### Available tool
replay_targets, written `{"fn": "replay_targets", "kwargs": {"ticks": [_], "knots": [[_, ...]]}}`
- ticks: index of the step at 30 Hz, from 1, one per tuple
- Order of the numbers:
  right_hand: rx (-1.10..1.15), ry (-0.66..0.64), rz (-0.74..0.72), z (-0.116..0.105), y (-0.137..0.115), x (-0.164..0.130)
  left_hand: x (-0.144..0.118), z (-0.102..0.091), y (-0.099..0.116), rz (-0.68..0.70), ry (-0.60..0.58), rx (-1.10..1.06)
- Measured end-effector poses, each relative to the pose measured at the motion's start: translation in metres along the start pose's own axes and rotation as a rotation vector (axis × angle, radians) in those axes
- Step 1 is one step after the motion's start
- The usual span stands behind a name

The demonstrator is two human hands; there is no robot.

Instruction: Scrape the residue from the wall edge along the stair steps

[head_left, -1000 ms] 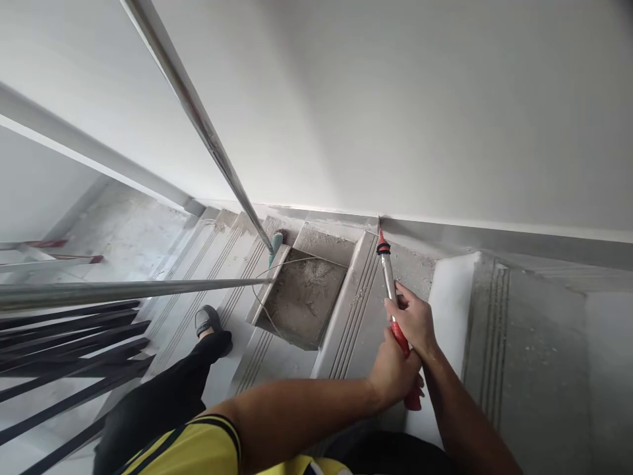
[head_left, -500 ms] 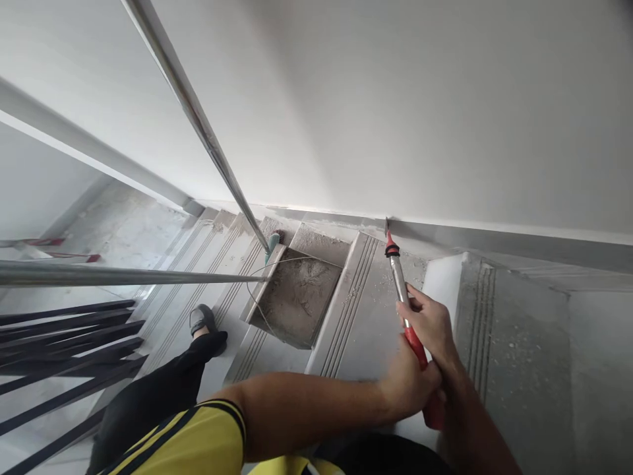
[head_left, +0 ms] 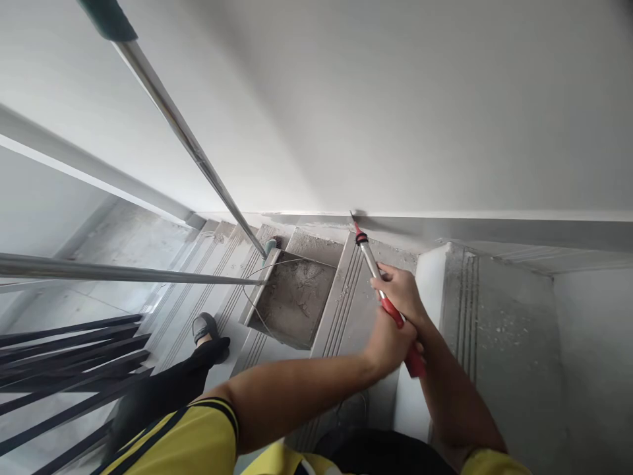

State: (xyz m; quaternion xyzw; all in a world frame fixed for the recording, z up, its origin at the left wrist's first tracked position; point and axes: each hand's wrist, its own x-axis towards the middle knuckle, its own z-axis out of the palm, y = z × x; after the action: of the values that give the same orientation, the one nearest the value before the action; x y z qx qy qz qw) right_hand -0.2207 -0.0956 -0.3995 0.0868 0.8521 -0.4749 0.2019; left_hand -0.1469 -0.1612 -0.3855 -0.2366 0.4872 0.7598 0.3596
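"Red and bare metal are seen near the centre of the frame: how is the scraper [head_left: 369, 260] held?"

"By both hands. Its red handle [head_left: 391, 310] is gripped by the left hand [head_left: 393, 341], fingers wrapped round it; its metal shaft [head_left: 366, 253] is clasped by the right hand [head_left: 400, 290], further up, between thumb and fingers."

"And where is the blade [head_left: 353, 216] placed?"

"At the grey skirting [head_left: 494, 229], just right of and above the frame's centre. It is blurred, so whether contact is made cannot be told."

"What may be counted as done?"

"Some scraping, it would be judged: crumbs [head_left: 345, 290] are strewn over the step [head_left: 349, 330] below the blade, and the dustpan [head_left: 318, 320], at centre, is coated with dust."

"What is left?"

"Pale smears [head_left: 326, 229] are seen along the skirting left of the blade, and grit [head_left: 316, 245] is spread beyond the dustpan, so completion can hardly be claimed. Whether the stretch at right is finished cannot be told. The broom [head_left: 198, 156], slanted from the upper left, is touched by neither hand."
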Motion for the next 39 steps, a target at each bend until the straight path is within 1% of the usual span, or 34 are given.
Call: {"fn": "replay_targets", "kwargs": {"ticks": [2,3,4,7,9,10,13,15,17,20,21,22,25,27,29,32,33,35,36,38,39], "knots": [[0.037,-0.021,-0.009,0.002,-0.001,0.003,0.001,-0.001,0.004,0.002,0.053,-0.001],[0.043,-0.014,-0.003,0.001,-0.002,0.001,0.0,0.0,0.004,-0.002,0.061,0.003],[0.039,0.004,0.008,-0.002,-0.002,-0.003,-0.002,0.002,0.003,-0.004,0.053,0.01],[0.011,0.063,0.034,-0.013,0.002,-0.017,-0.011,0.01,-0.004,-0.039,-0.031,0.047],[0.007,0.064,0.014,-0.014,0.006,-0.016,-0.008,0.012,-0.006,-0.047,-0.045,0.048],[0.013,0.049,-0.005,-0.01,0.008,-0.01,-0.003,0.01,-0.006,-0.039,-0.024,0.041],[0.009,-0.011,-0.071,0.009,0.015,0.016,0.02,-0.004,-0.004,0.027,0.093,0.007],[-0.014,-0.023,-0.089,0.017,0.019,0.026,0.031,-0.011,-0.008,0.044,0.119,-0.019],[-0.029,-0.002,-0.076,0.015,0.026,0.021,0.033,-0.011,-0.018,0.04,0.076,-0.021],[-0.055,0.084,-0.016,0.003,0.038,0.003,0.027,-0.003,-0.035,-0.01,-0.05,-0.004],[-0.067,0.102,-0.004,0.001,0.041,0.0,0.026,-0.001,-0.038,-0.028,-0.064,0.0],[-0.076,0.105,-0.003,0.001,0.043,-0.001,0.026,-0.001,-0.04,-0.042,-0.053,0.0],[-0.08,0.04,-0.042,0.011,0.043,0.009,0.031,-0.008,-0.036,-0.04,0.06,-0.007],[-0.07,0.023,-0.047,0.018,0.041,0.014,0.032,-0.013,-0.033,-0.032,0.087,-0.008],[-0.054,0.052,-0.021,0.018,0.04,0.009,0.029,-0.014,-0.035,-0.036,0.048,0.027],[-0.043,0.105,0.018,0.008,0.043,-0.007,0.022,-0.007,-0.045,-0.064,-0.032,0.069],[-0.047,0.109,0.018,0.006,0.045,-0.011,0.021,-0.005,-0.047,-0.068,-0.033,0.075],[-0.054,0.092,-0.001,0.005,0.048,-0.009,0.023,-0.006,-0.049,-0.061,0.014,0.082],[-0.054,0.069,-0.01,0.007,0.049,-0.003,0.026,-0.007,-0.049,-0.058,0.046,0.087],[-0.042,-0.019,0.003,0.014,0.048,0.017,0.034,-0.013,-0.048,-0.067,0.094,0.106],[-0.022,-0.073,0.035,0.018,0.047,0.029,0.038,-0.016,-0.047,-0.077,0.101,0.119]]}}
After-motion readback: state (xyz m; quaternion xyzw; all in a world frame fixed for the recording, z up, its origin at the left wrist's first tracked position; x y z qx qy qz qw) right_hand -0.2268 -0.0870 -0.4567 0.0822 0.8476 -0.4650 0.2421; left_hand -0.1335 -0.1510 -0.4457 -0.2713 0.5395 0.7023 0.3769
